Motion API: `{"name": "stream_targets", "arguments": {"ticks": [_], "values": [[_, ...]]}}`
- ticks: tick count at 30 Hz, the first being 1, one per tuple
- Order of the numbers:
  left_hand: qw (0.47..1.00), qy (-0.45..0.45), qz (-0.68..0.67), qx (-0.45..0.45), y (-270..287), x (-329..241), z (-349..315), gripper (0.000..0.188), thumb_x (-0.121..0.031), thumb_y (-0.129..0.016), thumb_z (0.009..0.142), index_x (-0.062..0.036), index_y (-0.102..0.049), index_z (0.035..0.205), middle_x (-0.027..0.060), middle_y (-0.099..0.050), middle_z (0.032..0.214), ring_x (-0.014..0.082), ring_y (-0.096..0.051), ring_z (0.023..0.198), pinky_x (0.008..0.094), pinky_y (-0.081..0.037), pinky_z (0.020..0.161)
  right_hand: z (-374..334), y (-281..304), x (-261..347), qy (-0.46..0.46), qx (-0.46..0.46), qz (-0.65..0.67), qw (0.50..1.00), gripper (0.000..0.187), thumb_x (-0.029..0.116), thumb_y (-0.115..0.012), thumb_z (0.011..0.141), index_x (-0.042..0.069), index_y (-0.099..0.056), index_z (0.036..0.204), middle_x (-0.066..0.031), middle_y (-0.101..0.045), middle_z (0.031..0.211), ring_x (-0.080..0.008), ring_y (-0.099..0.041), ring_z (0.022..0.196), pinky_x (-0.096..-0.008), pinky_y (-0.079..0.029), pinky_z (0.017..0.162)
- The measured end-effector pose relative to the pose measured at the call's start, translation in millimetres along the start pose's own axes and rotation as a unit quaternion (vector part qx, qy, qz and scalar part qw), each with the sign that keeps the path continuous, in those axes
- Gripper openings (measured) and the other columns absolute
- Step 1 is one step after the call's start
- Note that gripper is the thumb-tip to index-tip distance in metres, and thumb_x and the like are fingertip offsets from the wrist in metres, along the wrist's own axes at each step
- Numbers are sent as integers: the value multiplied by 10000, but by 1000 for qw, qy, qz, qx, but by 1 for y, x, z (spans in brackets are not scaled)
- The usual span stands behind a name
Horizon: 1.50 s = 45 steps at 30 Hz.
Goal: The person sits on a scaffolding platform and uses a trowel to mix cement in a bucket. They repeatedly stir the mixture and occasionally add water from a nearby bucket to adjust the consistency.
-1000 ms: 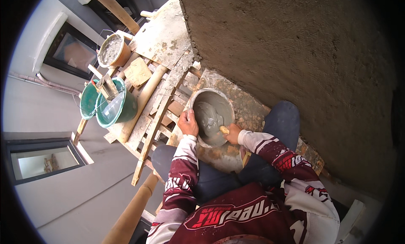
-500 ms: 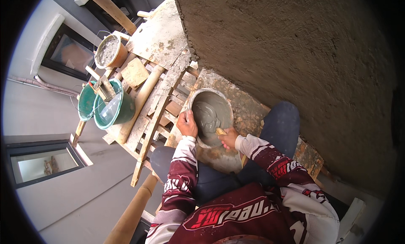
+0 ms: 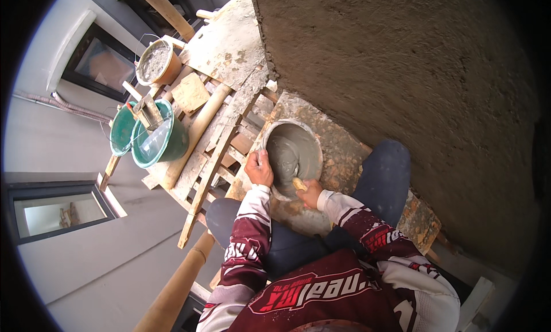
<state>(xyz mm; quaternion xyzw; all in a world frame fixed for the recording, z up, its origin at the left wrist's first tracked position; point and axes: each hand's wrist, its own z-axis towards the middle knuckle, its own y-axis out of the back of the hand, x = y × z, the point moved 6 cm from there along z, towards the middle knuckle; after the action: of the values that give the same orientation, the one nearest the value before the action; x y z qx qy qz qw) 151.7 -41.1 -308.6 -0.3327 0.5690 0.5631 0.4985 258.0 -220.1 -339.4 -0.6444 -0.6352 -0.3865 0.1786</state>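
Observation:
Between my knees stands a round bucket [image 3: 319,151], tilted, with smooth wet grey cement [image 3: 282,152] inside. My left hand [image 3: 259,169] is closed on the left side of its rim, thumb toward the inside. At the near right of the rim, my right hand [image 3: 311,194] is wrapped round the light wooden handle [image 3: 299,184] of a tool. The tool's working end is hidden, so I cannot tell its exact kind. Fresh swirl marks show in the cement near the handle.
A rough plastered wall [image 3: 396,62] rises close on the right. Bamboo and timber slats [image 3: 209,160] with gaps form the platform. At the left stand green buckets [image 3: 166,151], one with a trowel-like tool [image 3: 150,114] across it, and an orange bucket [image 3: 171,68] of grey mix.
The whole view has shifted slightly, so the scene sits a little further right. My right hand with the wooden handle has moved slightly nearer me within the bucket. My left hand keeps its hold.

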Motion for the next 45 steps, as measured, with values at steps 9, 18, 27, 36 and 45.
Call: {"name": "stream_targets", "arguments": {"ticks": [9, 18, 27, 36, 45], "values": [[1000, -17, 5, -6, 5, 3, 0, 326, -161, -604, 900, 4, -467, 654, 72, -436, 545, 126, -368, 524, 319, -343, 484, -3, 6, 48, 169, 85, -460, 867, 521, 169, -564, 797, -79, -459, 1242, -250, -647, 861, -396, -656, 795, -468, -512, 723], [999, 20, -22, -31, 10, 17, 9, 347, -182, -606, 906, -3, -469, 642, 17, -411, 535, 80, -350, 544, 294, -326, 471, -29, 63, 109, 197, 68, -609, 765, 376, 123, -494, 862, 52, -545, 1228, -167, -657, 1000, -319, -660, 921, -416, -532, 735], [1000, 16, 8, 5, 10, -6, 6, 276, -185, -611, 898, 8, -544, 713, 61, -494, 565, 114, -419, 532, 303, -377, 500, 4, 73, 90, 118, -60, -572, 809, 468, 122, -436, 895, 60, -419, 1359, -229, -640, 1026, -333, -665, 911, -439, -525, 755], [999, -26, 22, 25, 11, -8, 7, 267, -155, -620, 885, 9, -513, 703, 104, -483, 581, 175, -429, 526, 321, -390, 521, 15, 50, 48, 25, 69, -254, 965, 505, 189, -630, 763, 24, -548, 1233, -194, -663, 789, -268, -681, 658, -387, -544, 558], [1000, -28, 3, 13, 3, -11, 8, 303, -168, -606, 900, 4, -487, 681, 72, -430, 550, 131, -371, 525, 316, -342, 487, 16, 29, 22, 162, 121, -256, 945, 465, 156, -628, 752, 42, -584, 1200, -159, -655, 783, -275, -665, 703, -410, -526, 624]]}}
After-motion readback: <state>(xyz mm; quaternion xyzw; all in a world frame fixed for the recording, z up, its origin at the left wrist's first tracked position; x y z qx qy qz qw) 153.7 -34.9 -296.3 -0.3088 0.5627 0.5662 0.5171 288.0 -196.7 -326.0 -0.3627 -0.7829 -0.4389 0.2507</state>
